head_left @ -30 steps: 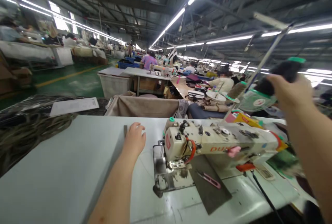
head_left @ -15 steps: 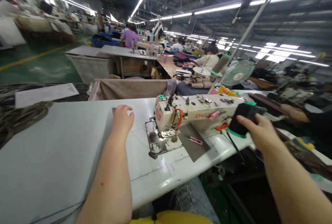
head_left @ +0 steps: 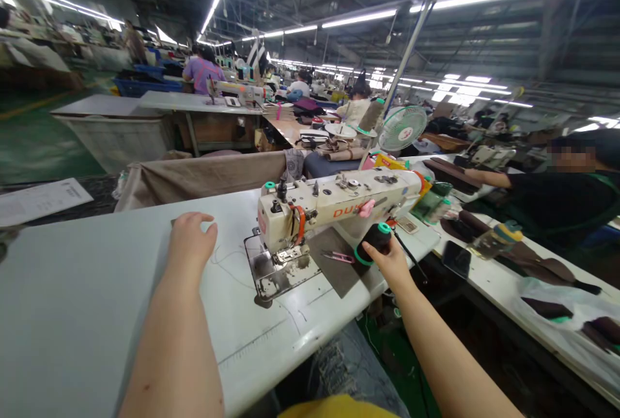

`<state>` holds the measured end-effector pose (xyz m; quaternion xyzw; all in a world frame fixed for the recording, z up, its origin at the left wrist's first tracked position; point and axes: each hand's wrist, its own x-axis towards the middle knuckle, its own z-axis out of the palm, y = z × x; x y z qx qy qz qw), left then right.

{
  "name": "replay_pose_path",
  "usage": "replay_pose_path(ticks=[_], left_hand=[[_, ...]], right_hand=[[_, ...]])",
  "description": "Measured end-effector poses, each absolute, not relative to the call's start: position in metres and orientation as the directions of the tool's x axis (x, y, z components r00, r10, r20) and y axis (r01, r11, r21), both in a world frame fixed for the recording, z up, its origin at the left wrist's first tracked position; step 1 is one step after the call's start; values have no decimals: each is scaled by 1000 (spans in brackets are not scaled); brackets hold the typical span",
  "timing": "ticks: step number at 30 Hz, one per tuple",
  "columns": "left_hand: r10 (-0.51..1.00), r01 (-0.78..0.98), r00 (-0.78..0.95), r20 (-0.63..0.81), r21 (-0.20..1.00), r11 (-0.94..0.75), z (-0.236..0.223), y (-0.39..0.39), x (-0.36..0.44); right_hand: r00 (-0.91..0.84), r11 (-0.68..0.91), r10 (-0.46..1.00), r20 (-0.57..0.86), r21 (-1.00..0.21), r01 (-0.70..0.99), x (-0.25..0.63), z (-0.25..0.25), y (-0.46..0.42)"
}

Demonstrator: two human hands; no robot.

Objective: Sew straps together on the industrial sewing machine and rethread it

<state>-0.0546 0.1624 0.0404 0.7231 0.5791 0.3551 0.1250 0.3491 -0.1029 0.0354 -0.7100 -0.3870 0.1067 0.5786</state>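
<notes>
My left hand (head_left: 190, 241) lies flat and open on the pale grey table (head_left: 72, 302), fingers spread, left of the cream sewing machine (head_left: 334, 205). My right hand (head_left: 390, 261) is closed around a black thread spool with green ends (head_left: 372, 241), held low just in front of the machine's right end, above a dark grey fabric piece (head_left: 339, 263). A pink thread snip (head_left: 338, 256) lies on that fabric near the spool.
A person in dark clothes (head_left: 557, 195) works at the adjoining table on the right, among dark fabric pieces (head_left: 547, 269). A small green fan (head_left: 402, 127) and a slanted metal pole (head_left: 411, 50) stand behind the machine. A tan cloth bin (head_left: 203, 176) sits beyond the table.
My right hand has brought the black spool down from high at the right to the table in front of the machine. The view has swung right. My left hand stays flat.
</notes>
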Motion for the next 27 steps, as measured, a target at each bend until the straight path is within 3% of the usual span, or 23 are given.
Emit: replay_pose_path(ticks=[6, 17, 19, 22, 24, 27], left_hand=[[939, 762, 72, 337, 589, -270, 40, 163, -55], [937, 791, 124, 327, 537, -292, 38, 161, -54], [935, 796, 142, 325, 524, -303, 36, 163, -55], [930, 802, 164, 329, 504, -320, 35, 166, -56], [925, 807, 169, 340, 491, -328, 35, 167, -56], [922, 807, 168, 348, 488, -331, 36, 165, -57]], right_hand=[[678, -33, 687, 261, -921, 387, 353, 18, -111], [628, -60, 723, 287, -880, 472, 355, 31, -120], [654, -90, 624, 429, -791, 605, 348, 38, -126], [561, -205, 438, 703, -529, 823, 326, 50, -137], [410, -193, 570, 712, -369, 909, 306, 56, -139], [174, -95, 865, 471, -187, 978, 280, 52, -128]])
